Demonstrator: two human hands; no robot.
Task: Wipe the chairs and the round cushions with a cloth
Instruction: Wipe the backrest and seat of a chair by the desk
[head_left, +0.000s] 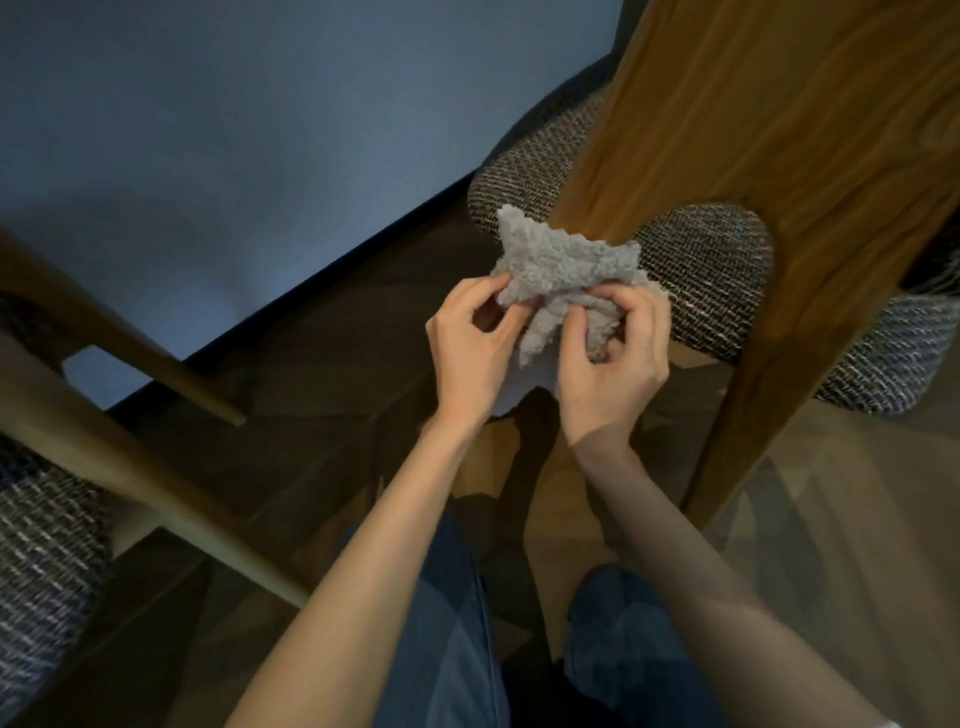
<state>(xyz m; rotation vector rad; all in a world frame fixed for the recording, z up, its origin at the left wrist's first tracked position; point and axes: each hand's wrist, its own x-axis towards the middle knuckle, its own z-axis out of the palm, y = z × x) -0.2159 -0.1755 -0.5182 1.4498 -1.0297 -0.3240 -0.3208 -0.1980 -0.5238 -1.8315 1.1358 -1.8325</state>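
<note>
A fluffy grey cloth (561, 270) is bunched up in the air in front of me. My left hand (475, 345) pinches its left part with thumb and fingers. My right hand (615, 364) grips its lower right part with curled fingers. Just behind the cloth stands a wooden chair (769, 119), its broad brown backrest rising at the right. On its seat lies a round tweed cushion (711, 275), dark with light flecks, partly hidden by the backrest. The cloth hangs clear of the cushion.
A second wooden chair (119, 447) with a similar tweed cushion (41, 561) fills the lower left. A pale blue-grey tabletop (234, 145) with a dark edge spans the upper left. Below lies a dark patterned wood floor (332, 395); my jeans-clad legs are at the bottom.
</note>
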